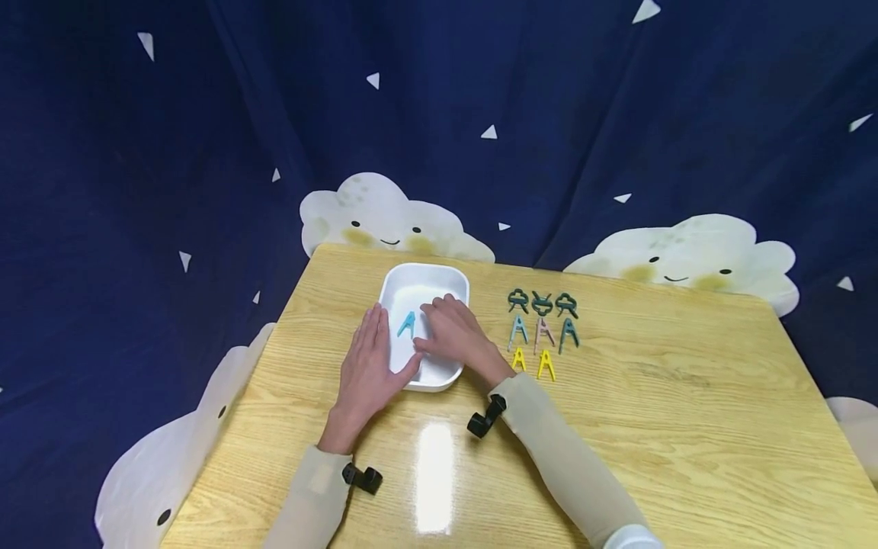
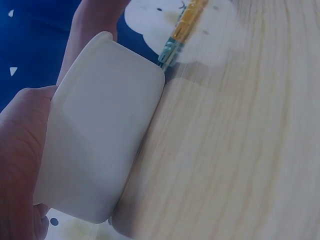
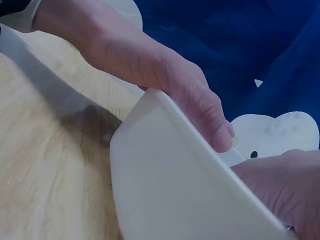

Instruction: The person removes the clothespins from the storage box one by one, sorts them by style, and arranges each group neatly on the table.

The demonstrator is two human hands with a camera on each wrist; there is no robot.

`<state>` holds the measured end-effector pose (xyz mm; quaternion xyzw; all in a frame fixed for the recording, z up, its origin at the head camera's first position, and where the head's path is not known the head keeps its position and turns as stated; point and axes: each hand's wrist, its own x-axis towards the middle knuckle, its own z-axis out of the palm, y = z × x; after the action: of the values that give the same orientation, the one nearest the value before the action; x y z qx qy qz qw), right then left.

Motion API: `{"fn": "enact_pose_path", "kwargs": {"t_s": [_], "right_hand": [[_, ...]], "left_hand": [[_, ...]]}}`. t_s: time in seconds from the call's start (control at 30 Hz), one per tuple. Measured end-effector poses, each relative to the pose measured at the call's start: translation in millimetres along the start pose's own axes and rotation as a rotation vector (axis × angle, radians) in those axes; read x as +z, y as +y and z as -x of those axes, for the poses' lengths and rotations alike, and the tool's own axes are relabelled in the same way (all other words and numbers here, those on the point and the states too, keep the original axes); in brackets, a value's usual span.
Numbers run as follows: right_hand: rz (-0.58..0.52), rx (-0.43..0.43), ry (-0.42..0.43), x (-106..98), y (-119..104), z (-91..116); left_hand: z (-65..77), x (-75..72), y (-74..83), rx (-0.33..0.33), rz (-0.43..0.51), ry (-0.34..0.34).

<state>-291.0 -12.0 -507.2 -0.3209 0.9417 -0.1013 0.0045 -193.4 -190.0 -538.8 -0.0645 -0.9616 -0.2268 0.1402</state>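
A white plastic tray with a raised rim stands on the table, and a light blue clothespin lies on its floor. My left hand rests along the tray's left side, its fingers straight and its thumb stretched over the near rim. Over the right rim reaches my right hand, its thumb and index finger spread apart just right of the clothespin. Nothing shows between them. The tray's outer wall fills much of the left wrist view. In the right wrist view the tray wall hides my right fingertips.
Right of the tray, clips lie in rows: dark green cloud-shaped clips at the back, then light blue, pink and dark teal clothespins, and two yellow clothespins in front. A dark blue curtain hangs behind the wooden table.
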Motion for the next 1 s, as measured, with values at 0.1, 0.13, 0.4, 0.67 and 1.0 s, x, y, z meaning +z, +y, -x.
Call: {"fn": "enact_pose_path", "kwargs": {"t_s": [0.1,0.13,0.4,0.67,1.0], "right_hand": [[0.025,-0.006,-0.009,0.9,-3.0,-8.4],[0.031,-0.012,-0.013,1.5,-3.7,-11.0],[0.033,-0.045,-0.084,6.5,-3.2,-19.0],[-0.01,-0.05,-0.101,6.6,-2.2,-16.9],[0.07,-0.036,-0.079,10.2,-6.2,-16.3]], "left_hand": [[0.1,0.3,-0.6,0.003,0.001,0.005],[0.1,0.4,-0.7,0.004,-0.001,0.006],[-0.2,0.6,2.2,0.013,0.005,0.01],[-0.2,-0.1,2.3,-0.001,0.007,-0.009],[-0.2,0.0,0.2,-0.007,-0.004,-0.015]]}}
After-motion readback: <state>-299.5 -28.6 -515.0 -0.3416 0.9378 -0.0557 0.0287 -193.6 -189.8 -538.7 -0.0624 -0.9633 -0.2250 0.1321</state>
